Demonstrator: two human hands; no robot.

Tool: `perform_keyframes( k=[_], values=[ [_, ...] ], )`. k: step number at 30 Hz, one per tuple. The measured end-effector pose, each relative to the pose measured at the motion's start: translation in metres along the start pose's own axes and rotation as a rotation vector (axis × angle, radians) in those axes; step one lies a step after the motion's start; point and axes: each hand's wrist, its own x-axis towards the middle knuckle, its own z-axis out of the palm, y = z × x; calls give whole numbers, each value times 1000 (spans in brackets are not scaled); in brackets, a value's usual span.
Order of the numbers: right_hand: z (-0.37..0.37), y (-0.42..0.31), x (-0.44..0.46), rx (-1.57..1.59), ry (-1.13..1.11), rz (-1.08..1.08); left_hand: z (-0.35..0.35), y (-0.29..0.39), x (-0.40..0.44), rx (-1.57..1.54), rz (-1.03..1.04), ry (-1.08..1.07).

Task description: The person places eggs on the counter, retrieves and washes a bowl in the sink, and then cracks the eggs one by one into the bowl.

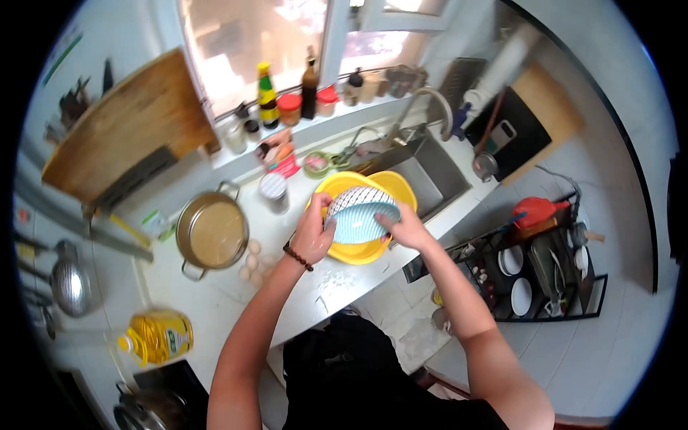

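Both hands hold bowls over a yellow basin [352,256] on the white counter. My left hand [311,233] grips the left rims, its wrist wearing a beaded bracelet [298,258]. My right hand [407,228] pinches the right rim, with the thumb inside the blue bowl. The light-blue ribbed bowl [358,223] is tilted, its inside facing me. Behind and against it is a bowl with a dark-and-white pattern [358,195]. A second yellow basin [399,188] shows behind, partly covered by the first.
A steel sink [430,175] with a faucet [446,107] lies behind right. Left stand a pot [211,229], eggs [252,263], a lidded jar [274,190] and an oil bottle [159,337]. Bottles line the windowsill [244,154]. A dish rack [602,297] stands right.
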Motion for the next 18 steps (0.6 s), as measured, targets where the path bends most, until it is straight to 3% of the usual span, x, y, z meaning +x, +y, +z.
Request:
perform_keyframes(
  k=[2,4,11,18],
  values=[
    [-48,-10,9,-58,181,-241,30,13,57,200,253,6],
    [-97,-26,19,-141,268,-301,58,27,111,234,318,-37],
    [-237,16,81,-400,521,-580,147,43,244,463,394,-68],
    [-294,33,110,-491,571,-728,182,50,287,474,439,-34]
  ],
)
